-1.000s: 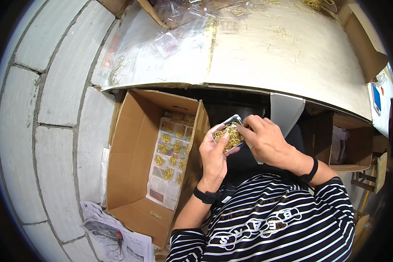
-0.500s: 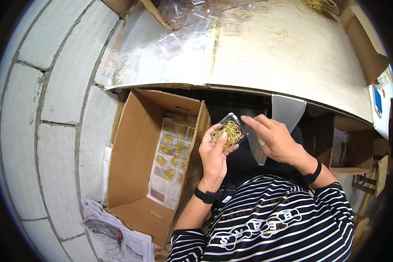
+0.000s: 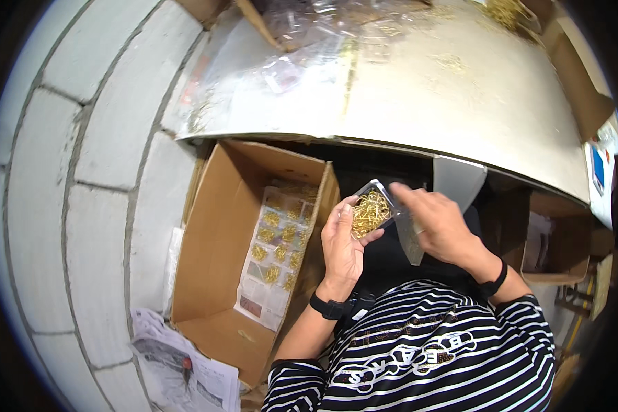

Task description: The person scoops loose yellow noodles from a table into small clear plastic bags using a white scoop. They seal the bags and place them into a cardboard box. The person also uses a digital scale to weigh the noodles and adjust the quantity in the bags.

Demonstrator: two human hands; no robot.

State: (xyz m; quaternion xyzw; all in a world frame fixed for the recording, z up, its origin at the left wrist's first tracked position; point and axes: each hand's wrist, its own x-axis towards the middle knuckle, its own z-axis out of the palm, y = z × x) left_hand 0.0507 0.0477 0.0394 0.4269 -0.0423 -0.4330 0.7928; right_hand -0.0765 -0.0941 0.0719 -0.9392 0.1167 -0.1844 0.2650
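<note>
My left hand (image 3: 342, 250) is closed around a small clear plastic box (image 3: 389, 221), tilted in front of my body. Bent gold wire pieces (image 3: 371, 211), like small hooks or pins, fill it in a tangled heap. My left thumb lies along the near left rim. At the box's upper right edge is my right hand (image 3: 441, 223), blurred, with its fingers stretched out and nothing visible in them. Whether its fingertips touch the rim I cannot tell. Left of my left arm, a cardboard box (image 3: 209, 264) holds several rows of similar clear boxes with gold pieces (image 3: 280, 253).
A pale worktable (image 3: 460, 103) spans the far side, with loose gold wires (image 3: 452, 63) and a pile of clear plastic boxes (image 3: 302, 34). Another cardboard box (image 3: 556, 271) stands under it at right. Newspapers (image 3: 178, 367) lie at lower left beside a white block wall (image 3: 103, 147).
The whole view has shifted slightly to the right. My right hand has become blurred with motion beside the clear box. The gold pieces look more compact inside it.
</note>
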